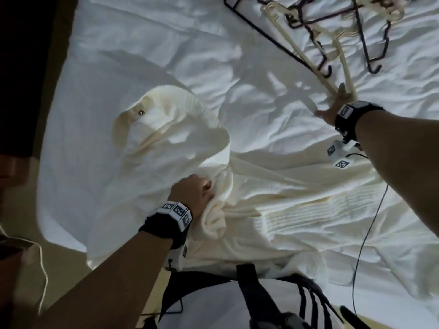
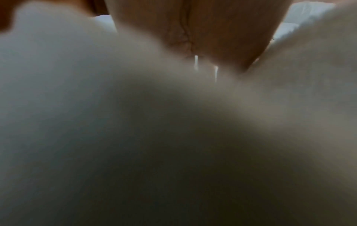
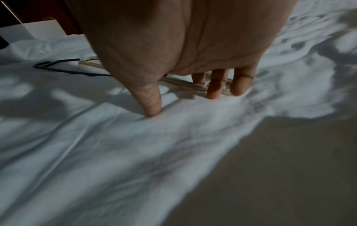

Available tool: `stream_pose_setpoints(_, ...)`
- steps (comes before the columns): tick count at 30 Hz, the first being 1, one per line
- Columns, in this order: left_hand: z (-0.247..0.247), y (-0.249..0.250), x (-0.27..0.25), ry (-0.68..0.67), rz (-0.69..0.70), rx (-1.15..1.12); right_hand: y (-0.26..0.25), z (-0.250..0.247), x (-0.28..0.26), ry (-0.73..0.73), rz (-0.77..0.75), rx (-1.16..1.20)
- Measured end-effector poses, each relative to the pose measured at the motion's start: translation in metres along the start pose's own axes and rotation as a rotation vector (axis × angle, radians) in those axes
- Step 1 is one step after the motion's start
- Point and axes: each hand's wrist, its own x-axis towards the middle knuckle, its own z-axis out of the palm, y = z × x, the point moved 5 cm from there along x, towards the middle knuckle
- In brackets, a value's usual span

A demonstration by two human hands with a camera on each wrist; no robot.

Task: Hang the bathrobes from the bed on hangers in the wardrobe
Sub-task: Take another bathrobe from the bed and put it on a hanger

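Two hands at work over a white bed (image 1: 147, 43), one on a bathrobe, one at the hangers.

Nearest, the left hand (image 1: 193, 191) is clenched on a bunched fold of the cream bathrobe (image 1: 237, 186), which lies spread across the sheet. Farther off, the right hand (image 1: 337, 108) reaches out with fingers (image 3: 214, 90) straight and spread, thumb on the sheet, fingertips at the end of a cream hanger (image 1: 308, 55). Beyond it lie tangled black hangers (image 1: 370, 32). No readable writing.
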Motion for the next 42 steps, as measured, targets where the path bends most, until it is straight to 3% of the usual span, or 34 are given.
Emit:
stream_pose_setpoints(4, -0.005, 0.004, 0.002, -0.011, -0.027, 0.014, -0.006, 0.008, -0.029, 0.027, -0.105, -0.083)
stream_pose_setpoints(8, -0.013, -0.011, -0.001, 0.08, -0.075, -0.028, -0.005, 0.017, -0.072, 0.1, -0.077, -0.215)
stream_pose_setpoints(10, -0.018, -0.02, -0.003, 0.16, -0.104, -0.103, 0.004, 0.016, -0.094, 0.184, -0.08, -0.21)
stream_pose_setpoints(13, -0.021, -0.026, -0.016, 0.086, -0.151, -0.318, 0.018, 0.018, -0.128, 0.158, -0.186, -0.211)
stream_pose_setpoints(16, -0.025, -0.022, -0.036, 0.113, -0.101, -0.393, 0.036, 0.014, -0.163, 0.18, -0.239, -0.003)
stream_pose_setpoints(20, -0.026, -0.016, -0.074, 0.248, -0.093, -0.505, 0.074, 0.009, -0.218, 0.372, -0.153, 0.442)
stream_pose_setpoints(22, -0.022, -0.018, -0.095, 0.356, -0.109, -0.563, 0.084, 0.009, -0.243, 0.405, -0.158, 0.464)
stream_pose_setpoints(28, -0.001, -0.042, -0.166, 0.545, -0.228, -0.674, 0.107, 0.014, -0.287, 0.305, -0.191, 0.448)
stream_pose_setpoints(31, 0.003, -0.055, -0.202, 0.641, -0.245, -0.694, 0.109, 0.009, -0.313, 0.363, -0.372, 0.519)
stream_pose_setpoints(34, 0.003, -0.068, -0.238, 0.744, -0.266, -0.713, 0.092, 0.0, -0.345, 0.323, -0.581, 0.565)
stream_pose_setpoints(39, 0.012, -0.109, -0.291, 0.834, -0.416, -0.827, 0.052, -0.007, -0.393, 0.123, -0.786, 0.426)
stream_pose_setpoints(42, 0.021, -0.125, -0.31, 0.844, -0.462, -0.885, 0.016, 0.007, -0.422, 0.03, -0.869, 0.18)
